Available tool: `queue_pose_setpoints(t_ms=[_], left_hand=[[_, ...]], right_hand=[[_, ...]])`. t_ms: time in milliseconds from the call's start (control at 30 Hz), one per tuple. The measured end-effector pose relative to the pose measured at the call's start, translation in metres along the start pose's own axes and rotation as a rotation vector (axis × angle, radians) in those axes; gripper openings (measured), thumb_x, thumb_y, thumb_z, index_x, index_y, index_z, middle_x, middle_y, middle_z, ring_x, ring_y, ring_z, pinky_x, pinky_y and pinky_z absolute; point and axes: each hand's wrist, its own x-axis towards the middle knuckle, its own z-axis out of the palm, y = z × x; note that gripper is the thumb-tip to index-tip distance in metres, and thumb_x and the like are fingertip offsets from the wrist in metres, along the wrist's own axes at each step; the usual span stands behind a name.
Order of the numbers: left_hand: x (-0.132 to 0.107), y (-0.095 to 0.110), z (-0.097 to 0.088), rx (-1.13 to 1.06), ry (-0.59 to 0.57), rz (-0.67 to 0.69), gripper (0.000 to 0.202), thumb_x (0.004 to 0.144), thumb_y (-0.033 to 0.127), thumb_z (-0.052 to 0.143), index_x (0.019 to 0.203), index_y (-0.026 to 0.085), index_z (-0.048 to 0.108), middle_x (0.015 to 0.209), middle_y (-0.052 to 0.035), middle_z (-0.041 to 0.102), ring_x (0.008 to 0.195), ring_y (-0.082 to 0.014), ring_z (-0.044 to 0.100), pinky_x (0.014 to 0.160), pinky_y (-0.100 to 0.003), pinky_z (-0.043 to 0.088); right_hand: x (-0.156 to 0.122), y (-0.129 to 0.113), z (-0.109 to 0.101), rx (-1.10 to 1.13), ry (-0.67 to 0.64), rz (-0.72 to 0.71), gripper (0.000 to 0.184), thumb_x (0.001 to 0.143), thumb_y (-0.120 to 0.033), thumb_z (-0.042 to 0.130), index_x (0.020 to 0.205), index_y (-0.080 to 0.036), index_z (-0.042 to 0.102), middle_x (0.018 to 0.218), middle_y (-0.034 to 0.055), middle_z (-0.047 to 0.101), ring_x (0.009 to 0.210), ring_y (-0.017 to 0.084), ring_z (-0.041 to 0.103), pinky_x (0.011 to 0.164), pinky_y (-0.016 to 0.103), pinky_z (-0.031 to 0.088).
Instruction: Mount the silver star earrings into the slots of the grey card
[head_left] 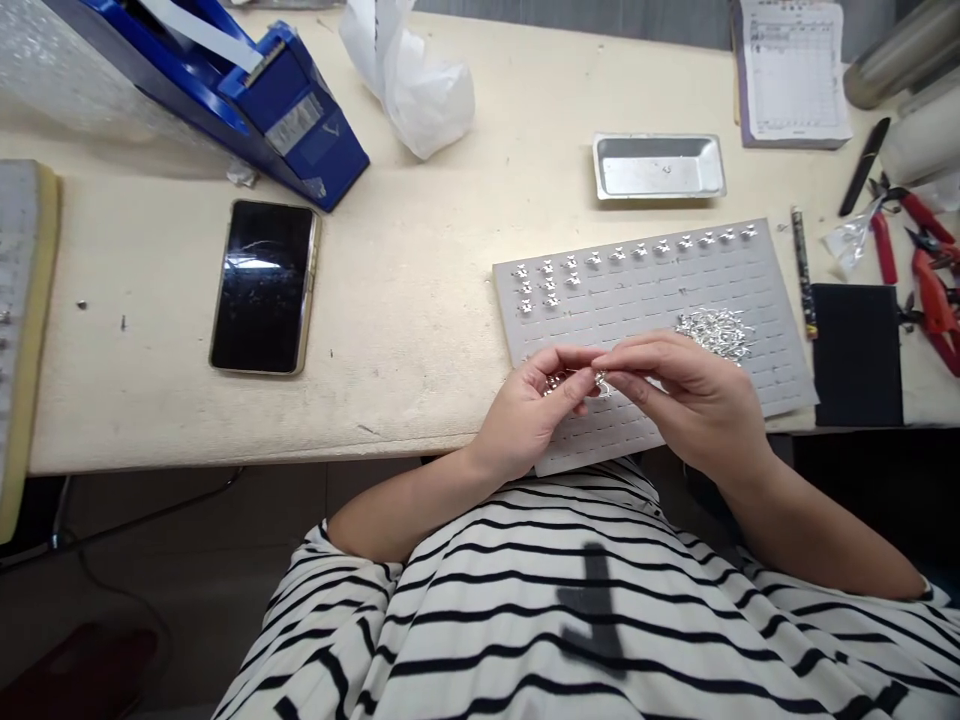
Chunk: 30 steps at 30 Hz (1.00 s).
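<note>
Above the near part of a grey slotted display board [720,285], my two hands meet at the fingertips. My left hand [525,408] is closed, with several small silver jewellery pieces [553,383] in its curled fingers. Thumb and fingers of my right hand [686,395] pinch a small silver jewellery piece [601,382] right at the left fingertips; its exact kind is too small to make out. Similar silver pieces [640,250] sit in the slots along the board's far edge and left corner. Beside my right hand lies a pile of thin silver pieces [716,333] on the board.
A metal tray [660,168] stands beyond the board. To the left are a phone [264,288] and a blue tape dispenser [300,120]. Red-handled pliers [934,300], a pen [803,270] and a black pad [857,355] lie at the right, below a paper form pad [795,70].
</note>
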Motion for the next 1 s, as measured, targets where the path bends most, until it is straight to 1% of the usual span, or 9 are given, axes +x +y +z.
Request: queue_pose_setpoints(t_ms=[167,267,367,433,500,600,700,833,1000], left_hand=[[0.001,-0.002,0.0,0.082,0.03,0.031,0.019,0.088,0.036,0.083,0.091,0.021,0.072,0.085,0.0014,0.072,0.076,-0.0087,0.065,0.074,-0.021,0.052],[0.001,-0.003,0.001,0.079,0.05,0.064,0.021,0.087,0.037,0.084,0.088,0.02,0.07,0.081,0.0018,0.071,0.077,-0.009,0.065,0.076,-0.021,0.053],[0.002,-0.005,0.001,0.049,0.053,0.08,0.022,0.086,0.037,0.085,0.087,0.02,0.07,0.083,0.0019,0.071,0.078,-0.009,0.066,0.078,-0.022,0.054],[0.003,-0.005,0.002,0.014,0.064,0.082,0.02,0.085,0.034,0.086,0.091,0.021,0.072,0.088,0.0024,0.071,0.079,-0.0082,0.066,0.079,-0.021,0.055],[0.004,-0.003,0.003,-0.065,0.09,0.077,0.021,0.086,0.029,0.085,0.103,0.023,0.074,0.094,0.0028,0.07,0.083,-0.0079,0.067,0.08,-0.02,0.055],[0.004,0.003,0.005,-0.218,0.131,0.038,0.023,0.092,0.023,0.077,0.115,0.024,0.072,0.1,0.0015,0.069,0.09,-0.0083,0.068,0.079,-0.019,0.056],[0.005,0.008,0.005,-0.291,0.15,-0.004,0.014,0.097,0.019,0.068,0.11,0.02,0.071,0.098,-0.0007,0.07,0.088,-0.0079,0.068,0.076,-0.018,0.056],[0.005,0.009,0.004,-0.325,0.149,-0.026,0.009,0.097,0.016,0.066,0.103,0.017,0.072,0.096,-0.0015,0.071,0.085,-0.0074,0.069,0.073,-0.017,0.056],[0.005,0.008,0.002,-0.341,0.132,-0.035,0.006,0.096,0.015,0.067,0.099,0.016,0.073,0.095,-0.0014,0.071,0.085,-0.0073,0.069,0.073,-0.017,0.056]], right_hand=[[-0.005,0.001,-0.001,-0.017,0.031,0.008,0.024,0.094,-0.018,0.075,0.113,-0.032,0.076,0.101,-0.0021,0.08,0.089,0.015,0.075,0.081,0.03,0.063],[-0.007,-0.001,0.0,-0.146,0.044,-0.097,0.026,0.092,-0.016,0.075,0.114,-0.03,0.074,0.101,-0.0017,0.08,0.089,0.014,0.075,0.082,0.028,0.062],[-0.005,-0.006,0.0,-0.249,0.036,-0.168,0.027,0.095,-0.012,0.07,0.116,-0.029,0.073,0.103,-0.0016,0.08,0.09,0.014,0.075,0.083,0.027,0.061],[-0.001,-0.007,-0.001,-0.26,0.011,-0.177,0.024,0.097,-0.012,0.068,0.114,-0.028,0.072,0.102,-0.002,0.08,0.089,0.013,0.075,0.081,0.027,0.061],[0.007,-0.005,-0.002,-0.273,0.015,-0.183,0.02,0.098,-0.014,0.067,0.112,-0.027,0.071,0.1,-0.0019,0.08,0.087,0.014,0.075,0.078,0.027,0.06],[0.025,0.01,-0.004,-0.372,0.118,-0.203,0.013,0.099,-0.017,0.066,0.107,-0.026,0.071,0.096,-0.0007,0.078,0.085,0.016,0.073,0.072,0.029,0.059],[0.047,0.04,-0.002,-0.54,0.217,-0.235,0.011,0.101,-0.021,0.062,0.102,-0.027,0.071,0.097,0.0025,0.077,0.085,0.019,0.071,0.071,0.033,0.057],[0.068,0.075,0.004,-0.679,0.216,-0.29,0.012,0.102,-0.022,0.057,0.1,-0.027,0.068,0.096,0.0059,0.074,0.088,0.022,0.068,0.072,0.035,0.055],[0.07,0.084,0.006,-0.727,0.18,-0.334,0.012,0.103,-0.022,0.055,0.097,-0.026,0.065,0.095,0.0063,0.072,0.084,0.022,0.066,0.07,0.035,0.054]])
